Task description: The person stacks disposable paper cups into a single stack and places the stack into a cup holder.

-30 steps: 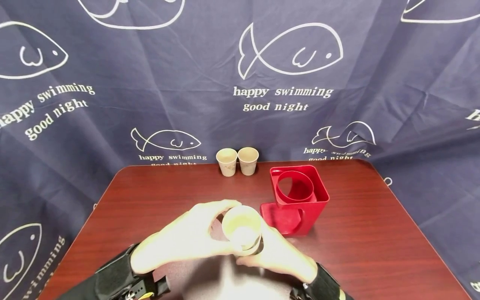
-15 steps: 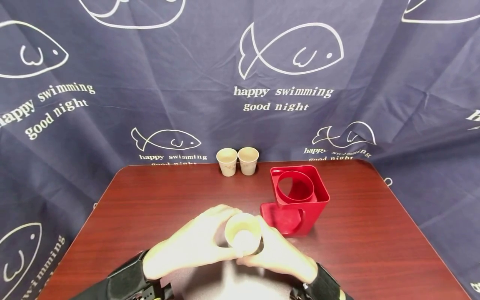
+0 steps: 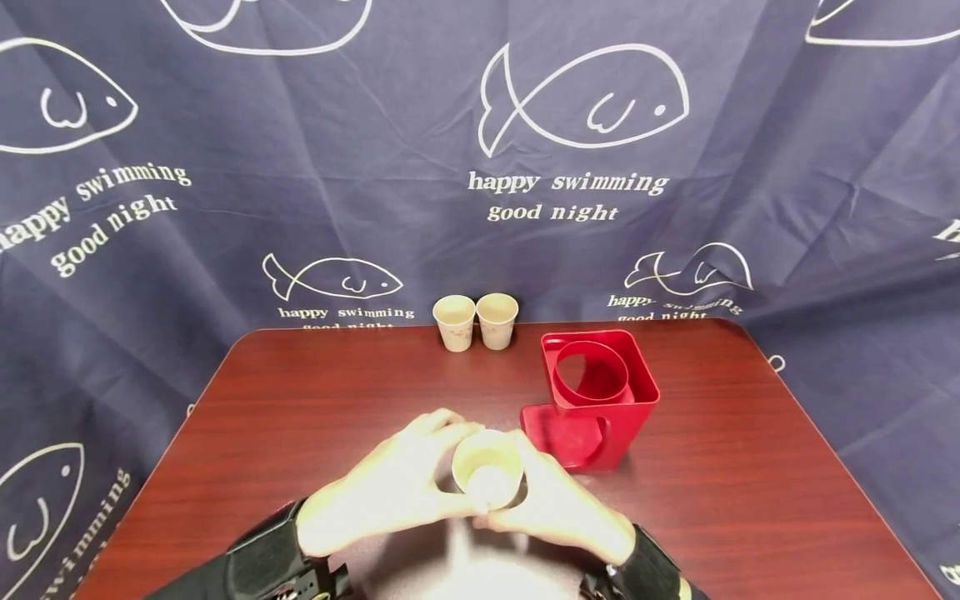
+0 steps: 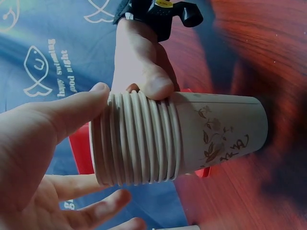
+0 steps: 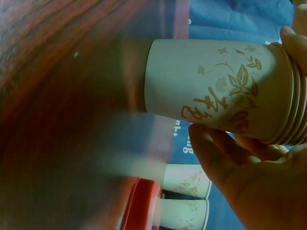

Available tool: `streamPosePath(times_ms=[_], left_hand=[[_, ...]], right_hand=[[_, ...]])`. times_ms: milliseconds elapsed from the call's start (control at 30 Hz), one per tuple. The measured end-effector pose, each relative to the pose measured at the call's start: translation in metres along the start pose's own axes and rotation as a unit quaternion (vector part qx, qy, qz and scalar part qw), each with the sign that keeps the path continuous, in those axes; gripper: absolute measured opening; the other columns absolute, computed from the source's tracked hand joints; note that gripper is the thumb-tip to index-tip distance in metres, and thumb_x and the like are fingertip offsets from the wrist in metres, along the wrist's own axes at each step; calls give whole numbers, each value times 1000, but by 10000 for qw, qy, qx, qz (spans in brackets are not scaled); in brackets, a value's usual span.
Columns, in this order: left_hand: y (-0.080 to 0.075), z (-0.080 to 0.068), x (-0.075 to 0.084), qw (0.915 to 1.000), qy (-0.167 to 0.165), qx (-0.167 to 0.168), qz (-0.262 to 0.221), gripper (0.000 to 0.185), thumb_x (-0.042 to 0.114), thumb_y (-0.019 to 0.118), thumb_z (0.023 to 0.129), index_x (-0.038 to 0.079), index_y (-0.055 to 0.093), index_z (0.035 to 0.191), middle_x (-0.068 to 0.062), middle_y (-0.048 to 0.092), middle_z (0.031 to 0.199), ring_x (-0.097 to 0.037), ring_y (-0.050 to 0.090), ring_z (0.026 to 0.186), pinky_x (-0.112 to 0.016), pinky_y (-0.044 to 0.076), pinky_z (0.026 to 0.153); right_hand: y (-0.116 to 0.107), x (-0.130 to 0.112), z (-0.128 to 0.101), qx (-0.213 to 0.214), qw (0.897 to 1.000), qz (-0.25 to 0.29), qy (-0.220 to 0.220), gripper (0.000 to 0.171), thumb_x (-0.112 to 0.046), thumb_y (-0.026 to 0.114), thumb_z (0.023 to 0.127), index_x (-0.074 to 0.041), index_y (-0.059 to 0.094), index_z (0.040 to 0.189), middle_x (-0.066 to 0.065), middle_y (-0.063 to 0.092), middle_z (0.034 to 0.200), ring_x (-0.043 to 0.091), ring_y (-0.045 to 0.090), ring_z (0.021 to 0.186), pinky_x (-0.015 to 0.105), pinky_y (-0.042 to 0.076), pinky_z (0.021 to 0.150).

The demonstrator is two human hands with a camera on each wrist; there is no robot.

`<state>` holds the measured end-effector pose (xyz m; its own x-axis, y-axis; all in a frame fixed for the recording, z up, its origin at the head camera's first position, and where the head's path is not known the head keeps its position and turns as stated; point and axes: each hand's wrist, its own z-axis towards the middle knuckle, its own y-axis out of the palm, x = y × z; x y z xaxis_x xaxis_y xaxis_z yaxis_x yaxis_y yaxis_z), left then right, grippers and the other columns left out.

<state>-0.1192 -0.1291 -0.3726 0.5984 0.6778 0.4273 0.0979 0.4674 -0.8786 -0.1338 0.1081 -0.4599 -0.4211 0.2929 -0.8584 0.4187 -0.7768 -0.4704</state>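
Both hands hold a stack of nested paper cups [image 3: 487, 468] upright near the table's front middle. My left hand [image 3: 450, 462] curls round its ribbed rims [image 4: 139, 141], thumb on the near side and fingers on the far side. On the other side, my right hand [image 3: 525, 492] grips the stack, its thumb [image 4: 156, 86] pressed on the rims and its fingers [image 5: 225, 158] along the flower-printed wall [image 5: 216, 86]. Whether the stack's bottom touches the table I cannot tell.
A red plastic cup holder [image 3: 600, 400] with a round hole stands just right of the hands. Two single paper cups [image 3: 453, 323] [image 3: 497, 321] stand side by side at the far edge of the dark wooden table [image 3: 300, 392]. A navy fish-print cloth hangs behind.
The stack has come down toward the table and a little away from me, with both hands following. The left forearm has slid forward.
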Motion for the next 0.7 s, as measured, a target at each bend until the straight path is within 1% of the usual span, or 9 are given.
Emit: streamPosePath(times_ms=[100, 267, 400, 500, 600, 667, 700], left_hand=[[0, 1, 0, 9999, -79, -36, 103, 66, 56, 86, 75, 29, 67, 131, 9, 61, 119, -8, 57, 108, -36, 54, 93], [-1, 3, 1, 9994, -204, -148, 231, 68, 59, 85, 74, 26, 67, 131, 6, 60, 119, -11, 59, 107, -37, 56, 89], [-2, 5, -2, 9990, -328, -301, 69, 74, 65, 83, 73, 27, 64, 134, 10, 60, 122, -9, 58, 109, -38, 56, 91], [-7, 7, -5, 9986, -374, -344, -157, 82, 70, 82, 71, 29, 61, 138, 13, 59, 128, -7, 57, 116, -38, 54, 98], [-14, 9, -7, 9986, -313, -184, -386, 85, 63, 86, 71, 28, 57, 143, 12, 60, 135, -7, 56, 124, -39, 50, 105], [-18, 11, -7, 9987, -278, 58, -415, 84, 56, 89, 71, 29, 56, 144, 12, 59, 136, -6, 55, 126, -40, 49, 107], [-18, 11, -7, 9985, -272, 271, -397, 84, 51, 91, 70, 30, 56, 144, 13, 59, 136, -6, 55, 126, -41, 49, 107]], right_hand=[[0, 1, 0, 3, 10000, -23, 73, 71, -49, 90, 75, -34, 49, 131, -11, 62, 120, 11, 65, 104, 32, 55, 93], [0, 2, 0, 55, 9999, -48, 114, 70, -49, 91, 74, -36, 49, 129, -13, 62, 118, 11, 65, 103, 31, 55, 93], [0, 2, -1, 90, 9998, -86, 134, 71, -48, 92, 74, -35, 49, 129, -14, 62, 118, 11, 65, 103, 31, 55, 93], [1, 1, -1, 81, 9999, -56, 97, 71, -47, 91, 75, -35, 50, 130, -14, 62, 119, 11, 64, 105, 31, 55, 95], [1, -1, 0, 56, 10000, 46, 37, 71, -48, 91, 75, -36, 50, 133, -15, 62, 122, 9, 64, 108, 30, 54, 97], [1, -1, 0, 6, 9999, 136, -30, 74, -47, 90, 76, -35, 49, 136, -15, 62, 126, 9, 63, 111, 29, 53, 100], [1, -1, 1, -13, 9998, 169, -39, 75, -47, 91, 76, -35, 49, 137, -15, 62, 128, 8, 63, 112, 29, 52, 101]])
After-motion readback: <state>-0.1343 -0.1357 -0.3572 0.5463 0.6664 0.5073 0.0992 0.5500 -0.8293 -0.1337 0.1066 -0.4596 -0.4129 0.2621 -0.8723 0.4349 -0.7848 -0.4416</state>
